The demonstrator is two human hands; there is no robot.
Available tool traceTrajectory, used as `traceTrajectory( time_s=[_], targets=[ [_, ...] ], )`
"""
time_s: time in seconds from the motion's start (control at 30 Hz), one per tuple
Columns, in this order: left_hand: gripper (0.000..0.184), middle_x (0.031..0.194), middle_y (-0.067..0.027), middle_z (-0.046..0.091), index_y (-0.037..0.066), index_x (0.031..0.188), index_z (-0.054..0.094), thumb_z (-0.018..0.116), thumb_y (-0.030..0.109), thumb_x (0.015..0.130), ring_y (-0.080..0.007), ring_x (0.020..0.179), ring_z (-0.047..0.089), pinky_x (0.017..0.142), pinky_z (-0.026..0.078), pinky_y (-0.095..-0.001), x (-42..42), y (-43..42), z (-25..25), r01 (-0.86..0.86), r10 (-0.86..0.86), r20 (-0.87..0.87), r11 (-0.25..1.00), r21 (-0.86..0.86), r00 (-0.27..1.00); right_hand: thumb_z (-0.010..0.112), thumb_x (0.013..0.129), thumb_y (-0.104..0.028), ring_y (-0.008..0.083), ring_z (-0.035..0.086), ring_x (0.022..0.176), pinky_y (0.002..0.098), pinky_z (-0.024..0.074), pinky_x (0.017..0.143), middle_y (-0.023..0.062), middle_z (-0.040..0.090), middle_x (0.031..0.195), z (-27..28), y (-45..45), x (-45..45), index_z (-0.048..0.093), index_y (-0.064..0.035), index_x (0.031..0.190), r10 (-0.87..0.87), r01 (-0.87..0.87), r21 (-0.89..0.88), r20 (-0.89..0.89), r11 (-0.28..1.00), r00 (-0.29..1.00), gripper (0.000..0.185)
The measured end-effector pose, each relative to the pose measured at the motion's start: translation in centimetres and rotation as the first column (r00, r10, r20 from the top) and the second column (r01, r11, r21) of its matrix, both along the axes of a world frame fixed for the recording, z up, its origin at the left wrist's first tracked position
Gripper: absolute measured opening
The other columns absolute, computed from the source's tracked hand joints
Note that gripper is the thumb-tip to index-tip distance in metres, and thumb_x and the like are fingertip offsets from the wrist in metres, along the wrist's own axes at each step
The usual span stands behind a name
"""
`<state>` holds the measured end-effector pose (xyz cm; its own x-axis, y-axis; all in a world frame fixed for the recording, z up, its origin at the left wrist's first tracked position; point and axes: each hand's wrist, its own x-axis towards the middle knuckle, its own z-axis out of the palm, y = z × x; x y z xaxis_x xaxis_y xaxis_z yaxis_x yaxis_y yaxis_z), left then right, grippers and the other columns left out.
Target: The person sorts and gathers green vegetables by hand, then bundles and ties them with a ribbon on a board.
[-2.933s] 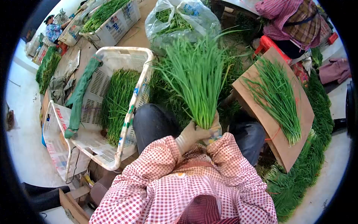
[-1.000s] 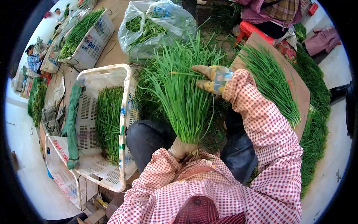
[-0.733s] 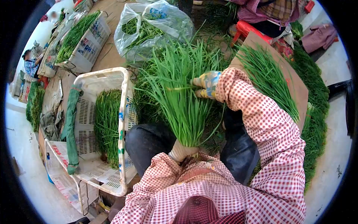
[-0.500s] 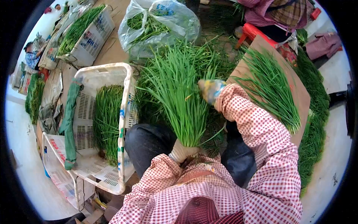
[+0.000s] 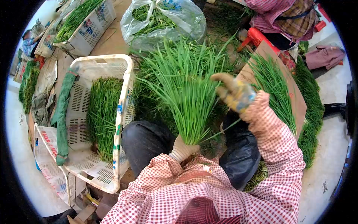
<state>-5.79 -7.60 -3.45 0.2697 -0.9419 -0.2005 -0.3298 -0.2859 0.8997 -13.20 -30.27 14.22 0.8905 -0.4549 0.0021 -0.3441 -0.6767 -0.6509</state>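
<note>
Green bunch (image 5: 190, 100) fanned out right of the white crate (image 5: 119, 112), left hand (image 5: 183, 149) clamped around the bunch's base, right hand (image 5: 236, 93) farther right of the crate, blurred, fingers apart near the leaves.

Crate (image 5: 125, 89) L of bunch (image 5: 190, 100), bag (image 5: 188, 26) behind, board (image 5: 297, 100) to R.
</note>
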Motion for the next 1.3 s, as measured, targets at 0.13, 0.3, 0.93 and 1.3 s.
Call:
traceTrajectory(
  time_s=[0.13, 0.3, 0.93, 1.3],
  targets=[
    [0.045, 0.102, -0.0101, 0.062, 0.005, 0.107, 0.057, 0.067, 0.008, 0.064, -0.0256, 0.096, 0.056, 0.087, 0.044, -0.0333, 0.1, -0.2, 1.8, -0.037, 0.034, -0.022, 0.991, -0.128, 0.999, 0.052, 0.090, -0.015, 0.0230, 0.059, 0.076, 0.0348, 0.0480, 0.066, 0.0093, 0.060, 0.083, -7.1, -1.6, 3.0, 0.057, -0.0072, 0.101, 0.089, -0.141, -0.107, -0.389, 0.984, 0.917, 0.015],
    [0.037, 0.091, -0.0084, 0.063, 0.001, 0.098, 0.060, 0.071, 0.008, 0.064, -0.0200, 0.077, 0.058, 0.070, 0.048, -0.0334, 0.9, 0.4, 0.5, -0.186, 0.135, -0.513, 0.981, -0.050, 0.848, 0.048, 0.093, -0.033, 0.0181, 0.059, 0.078, 0.0338, 0.0487, 0.065, 0.0030, 0.061, 0.088, -6.4, -10.7, 4.5, 0.058, -0.0086, 0.102, -0.233, 0.328, -0.455, 0.253, 0.828, 0.939, 0.027],
    [0.057, 0.104, -0.0114, 0.063, -0.005, 0.117, 0.048, 0.070, 0.018, 0.071, -0.0302, 0.093, 0.060, 0.085, 0.048, -0.0349, 1.0, -3.4, 2.6, -0.279, 0.250, -0.218, 0.953, -0.118, 0.943, 0.058, 0.084, -0.050, 0.0264, 0.044, 0.124, 0.0364, 0.0322, 0.104, 0.0157, 0.051, 0.128, -12.4, 8.4, -2.4, 0.031, -0.0068, 0.141, 0.104, 0.104, 0.612, -0.295, 0.784, 0.950, 0.076],
    [0.108, 0.098, -0.0265, 0.061, -0.007, 0.138, 0.007, 0.072, 0.040, 0.066, -0.0387, 0.088, 0.063, 0.078, 0.051, -0.0427, 0.3, -1.2, 4.2, -0.144, 0.134, 0.054, 0.899, 0.413, 0.989, 0.068, 0.075, -0.002, 0.0269, 0.062, 0.095, 0.0398, 0.0534, 0.081, 0.0105, 0.061, 0.106, -13.9, 11.2, 1.6, 0.050, -0.0069, 0.121, -0.541, 0.132, 0.985, -0.053, 0.108, 0.839, 0.049]
  ],
)
